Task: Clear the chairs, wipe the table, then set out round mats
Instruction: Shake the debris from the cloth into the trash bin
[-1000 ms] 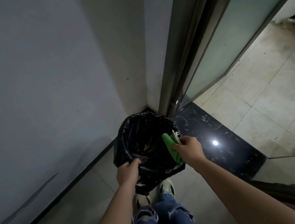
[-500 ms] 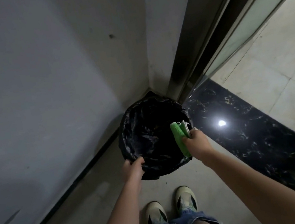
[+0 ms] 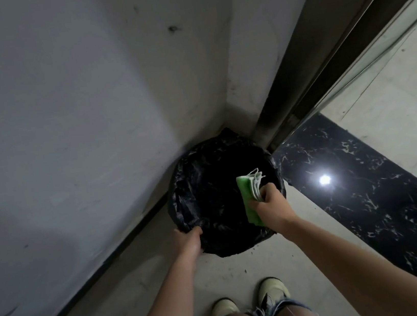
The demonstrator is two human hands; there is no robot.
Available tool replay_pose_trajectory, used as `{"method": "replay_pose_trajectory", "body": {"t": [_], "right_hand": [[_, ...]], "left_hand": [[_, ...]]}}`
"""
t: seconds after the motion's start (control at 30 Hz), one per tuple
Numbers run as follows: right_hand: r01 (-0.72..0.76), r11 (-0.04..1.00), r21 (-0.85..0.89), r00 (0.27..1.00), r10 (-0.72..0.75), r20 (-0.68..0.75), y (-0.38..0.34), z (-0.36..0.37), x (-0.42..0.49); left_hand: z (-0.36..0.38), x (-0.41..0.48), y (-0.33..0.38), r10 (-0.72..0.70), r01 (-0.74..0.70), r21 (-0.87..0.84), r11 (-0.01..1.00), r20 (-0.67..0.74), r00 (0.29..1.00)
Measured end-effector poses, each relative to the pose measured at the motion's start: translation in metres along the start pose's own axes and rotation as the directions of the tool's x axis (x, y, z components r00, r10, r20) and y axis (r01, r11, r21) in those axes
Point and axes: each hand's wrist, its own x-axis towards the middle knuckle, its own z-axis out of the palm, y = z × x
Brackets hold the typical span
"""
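Observation:
A round bin lined with a black bag [image 3: 204, 174] stands in the corner of two grey walls. My left hand [image 3: 189, 242] grips the near left rim of the bag. My right hand [image 3: 272, 207] holds a folded green and white cloth [image 3: 250, 192] over the right side of the bin's opening. The inside of the bin is dark and its contents cannot be made out. No table, chairs or round mats are in view.
A dark metal door frame [image 3: 323, 69] with a glass panel runs up from the corner on the right. A glossy black marble strip [image 3: 367, 189] lies beside the bin, with pale floor tiles [image 3: 414, 102] beyond. My shoes [image 3: 272, 293] stand on the grey floor.
The view has drawn closer and looks straighter down on the bin. Both hands keep their holds, and the cloth now spreads a little at its white end.

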Motion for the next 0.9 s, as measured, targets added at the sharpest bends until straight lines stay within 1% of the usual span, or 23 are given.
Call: {"method": "replay_pose_trajectory", "body": {"t": [0.07,0.1,0.17,0.23,0.27,0.33,0.37,0.4,0.47,0.63,0.73,0.77,0.9], "right_hand": [[0.016,1.000,-0.014,1.000,-0.016,-0.009,-0.007,-0.003,-0.012],[0.020,1.000,-0.018,1.000,-0.020,-0.014,-0.011,-0.006,-0.019],[0.029,0.999,-0.019,0.999,-0.029,-0.021,-0.018,-0.011,-0.032],[0.024,1.000,-0.020,0.999,-0.025,-0.030,-0.032,-0.023,-0.057],[0.026,1.000,-0.015,0.999,-0.026,-0.037,-0.038,-0.029,-0.070],[0.031,0.999,-0.005,0.999,-0.032,-0.043,-0.052,-0.042,-0.099],[0.037,0.999,-0.008,0.998,-0.037,-0.048,-0.060,-0.050,-0.118],[0.043,0.999,-0.013,0.998,-0.044,-0.051,-0.069,-0.058,-0.138],[0.051,0.999,-0.004,0.997,-0.051,-0.063,-0.084,-0.077,-0.185],[0.047,0.995,0.092,0.996,-0.039,-0.082,-0.103,-0.111,-0.284],[0.056,0.990,0.129,0.995,-0.045,-0.084,-0.096,-0.129,-0.343],[0.055,0.989,0.139,0.996,-0.045,-0.072,-0.091,-0.131,-0.352],[0.023,0.985,0.173,0.997,-0.009,-0.078,-0.053,-0.140,-0.404]], "left_hand": [[0.000,-0.014,0.005,-0.003,0.005,0.064,0.998,-0.025,1.000],[-0.001,-0.023,0.009,0.009,-0.002,0.107,0.994,-0.060,0.998],[-0.005,-0.042,0.014,0.083,-0.053,0.210,0.976,-0.135,0.987],[-0.015,-0.072,0.020,0.202,-0.145,0.308,0.940,-0.162,0.966],[-0.020,-0.086,0.022,0.289,-0.217,0.369,0.904,-0.152,0.945],[-0.027,-0.116,0.028,0.450,-0.358,0.479,0.802,-0.090,0.889],[-0.031,-0.138,0.034,0.491,-0.400,0.497,0.770,-0.059,0.869],[-0.035,-0.160,0.042,0.521,-0.439,0.485,0.756,-0.040,0.853],[-0.046,-0.214,0.053,0.538,-0.474,0.444,0.760,-0.022,0.843],[-0.067,-0.340,0.069,0.519,-0.498,0.330,0.802,0.026,0.854],[-0.077,-0.406,0.058,0.512,-0.512,0.230,0.827,0.066,0.856],[-0.077,-0.415,0.054,0.503,-0.506,0.200,0.839,0.069,0.861],[-0.081,-0.458,0.014,0.473,-0.487,0.167,0.857,0.119,0.873]]}}
